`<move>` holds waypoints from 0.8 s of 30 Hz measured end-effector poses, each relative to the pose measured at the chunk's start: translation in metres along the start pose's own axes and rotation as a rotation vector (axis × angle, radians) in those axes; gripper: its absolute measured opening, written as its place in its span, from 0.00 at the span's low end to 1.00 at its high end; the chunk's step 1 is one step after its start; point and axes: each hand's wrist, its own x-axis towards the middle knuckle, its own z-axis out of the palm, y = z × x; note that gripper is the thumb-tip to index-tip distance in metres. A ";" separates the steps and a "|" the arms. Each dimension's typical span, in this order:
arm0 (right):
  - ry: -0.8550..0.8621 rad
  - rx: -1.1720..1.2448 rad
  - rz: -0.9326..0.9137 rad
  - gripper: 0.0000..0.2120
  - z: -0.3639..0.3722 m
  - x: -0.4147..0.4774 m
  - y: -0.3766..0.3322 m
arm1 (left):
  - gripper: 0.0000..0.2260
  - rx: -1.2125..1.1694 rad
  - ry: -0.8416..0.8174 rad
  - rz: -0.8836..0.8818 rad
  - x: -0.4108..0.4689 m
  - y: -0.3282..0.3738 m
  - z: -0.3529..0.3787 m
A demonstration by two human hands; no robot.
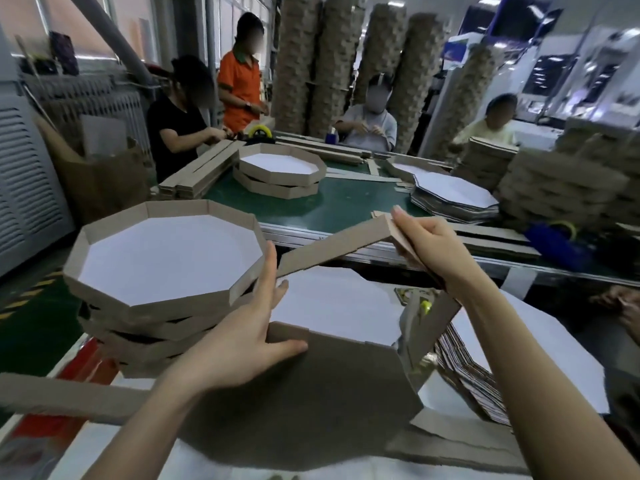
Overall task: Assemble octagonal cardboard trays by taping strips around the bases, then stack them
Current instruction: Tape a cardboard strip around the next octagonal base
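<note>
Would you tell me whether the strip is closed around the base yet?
Open: the strip leaves the base, its end in the right hand.

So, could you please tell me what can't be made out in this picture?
- Head view: where the strip meets the base, covered by the left hand.
- Head view: strip beyond its fold, partly behind the right hand.
- Head view: yellow tool, mostly behind the strip.
- Head view: lower trays, under the top tray.
</note>
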 end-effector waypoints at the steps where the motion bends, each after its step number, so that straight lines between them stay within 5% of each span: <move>1: 0.026 0.013 0.015 0.27 -0.012 -0.003 0.007 | 0.56 0.006 0.013 0.017 0.000 0.000 0.002; 10: 0.142 0.096 0.192 0.24 -0.104 -0.051 0.087 | 0.54 0.135 0.138 0.024 -0.004 -0.016 0.001; 16: 0.064 -0.293 0.391 0.19 -0.103 -0.073 0.152 | 0.46 0.211 0.072 0.025 -0.002 -0.013 0.005; 24: -0.033 -0.481 0.521 0.18 -0.072 -0.077 0.172 | 0.45 0.225 -0.006 0.040 0.000 0.019 0.022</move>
